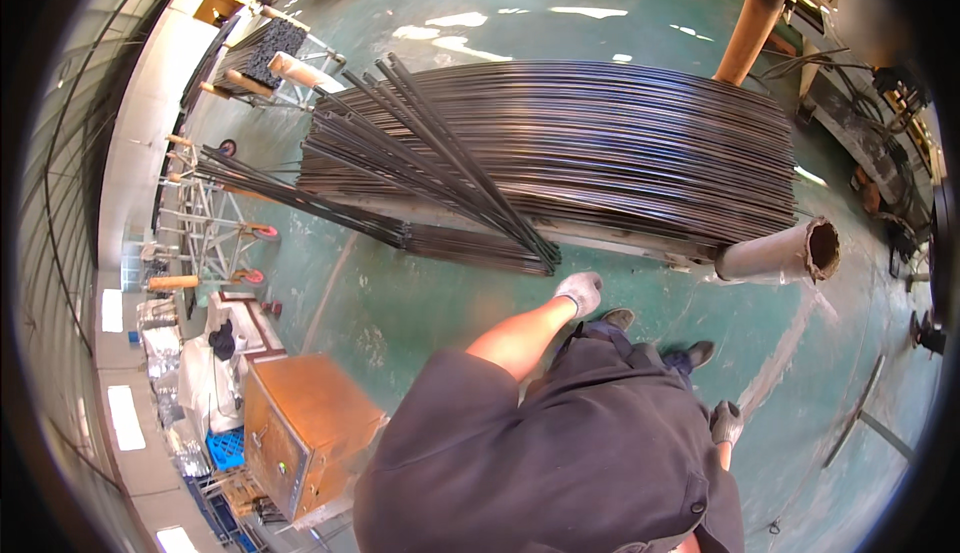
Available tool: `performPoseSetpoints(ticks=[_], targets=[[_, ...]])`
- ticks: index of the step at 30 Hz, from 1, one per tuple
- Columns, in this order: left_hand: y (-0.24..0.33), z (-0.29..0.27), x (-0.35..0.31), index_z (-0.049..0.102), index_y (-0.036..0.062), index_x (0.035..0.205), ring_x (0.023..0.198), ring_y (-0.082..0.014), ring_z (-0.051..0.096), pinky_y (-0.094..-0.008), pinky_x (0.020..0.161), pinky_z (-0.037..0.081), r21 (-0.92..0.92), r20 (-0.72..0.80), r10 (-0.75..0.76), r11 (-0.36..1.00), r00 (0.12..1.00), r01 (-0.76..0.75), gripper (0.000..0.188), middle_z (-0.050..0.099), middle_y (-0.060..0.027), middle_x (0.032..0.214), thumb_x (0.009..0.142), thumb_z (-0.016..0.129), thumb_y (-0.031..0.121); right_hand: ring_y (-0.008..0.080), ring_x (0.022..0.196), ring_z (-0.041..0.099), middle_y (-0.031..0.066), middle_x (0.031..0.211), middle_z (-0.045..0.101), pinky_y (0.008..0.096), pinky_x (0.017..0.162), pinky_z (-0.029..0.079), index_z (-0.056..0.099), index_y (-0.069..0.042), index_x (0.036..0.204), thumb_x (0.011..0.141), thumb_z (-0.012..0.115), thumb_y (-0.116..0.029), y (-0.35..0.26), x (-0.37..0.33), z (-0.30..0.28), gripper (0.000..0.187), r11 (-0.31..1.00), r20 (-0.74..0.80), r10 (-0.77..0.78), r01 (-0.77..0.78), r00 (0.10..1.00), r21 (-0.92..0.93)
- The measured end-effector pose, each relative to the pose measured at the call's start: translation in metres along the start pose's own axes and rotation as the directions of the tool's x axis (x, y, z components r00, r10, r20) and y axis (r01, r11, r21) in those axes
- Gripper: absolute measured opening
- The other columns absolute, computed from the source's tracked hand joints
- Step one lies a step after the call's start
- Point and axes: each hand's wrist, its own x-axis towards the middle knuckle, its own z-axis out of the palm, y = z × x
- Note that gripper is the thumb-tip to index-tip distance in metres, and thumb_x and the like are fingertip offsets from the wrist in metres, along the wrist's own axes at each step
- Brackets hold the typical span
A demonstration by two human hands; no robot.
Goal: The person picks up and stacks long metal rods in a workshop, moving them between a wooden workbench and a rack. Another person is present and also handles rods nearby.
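My left hand (581, 293), in a pale grey work glove, reaches forward above the green floor with its fingers curled and nothing visible in them. Just ahead of it, apart from the glove, are the near ends of a few dark metal tubes (480, 188) lying aslant. They rest across a wide stack of long, thin metal tubes (600, 133). Another bundle of tubes (340, 215) slopes down to the left of the stack. My right hand (728, 422), also gloved, hangs low by my right side, away from the tubes; its fingers are too foreshortened to read.
Thick brown cylinders, one at the near right (780, 253) and one at the far right (752, 28), stand beside the stack. Wheeled metal racks (215, 218) are at left, with a rusty brown cabinet (305, 433) nearer. Machinery (850, 123) lines the right side.
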Motion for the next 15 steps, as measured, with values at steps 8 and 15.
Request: performPoseSetpoints(ticks=[8, 15], targets=[[0.076, 0.083, -0.012, 0.075, 0.0109, 0.122, 0.122, -0.037, 0.068, -0.0426, 0.104, 0.054, -0.119, -0.141, -0.17, 0.981, 0.975, 0.154, 0.038, 0.074, -0.0187, 0.125, 0.088, 0.058, 0.015, 0.0117, 0.064, 0.062, 0.0046, 0.084, 0.068, 0.0267, 0.053, 0.047, 0.068, 0.001, 0.125, 0.093, 0.071, -0.018, -0.081, 0.114, -0.048, 0.037, 0.979, 0.156, -0.069, 0.097, 0.985, -0.178], [0.182, 0.147, -0.043, 0.077, 0.0103, 0.12, 0.119, -0.0356, 0.07, -0.0409, 0.105, 0.054, -0.08, -0.131, -0.044, 0.996, 0.99, 0.033, 0.036, 0.075, -0.0196, 0.122, 0.091, 0.057, 0.016, 0.0117, 0.057, 0.061, 0.0036, 0.077, 0.066, 0.0277, 0.047, 0.047, 0.071, -0.002, 0.118, 0.093, 0.069, -0.016, -0.118, 0.219, -0.107, 0.029, 0.98, 0.181, 0.03, 0.006, 0.983, -0.197]])
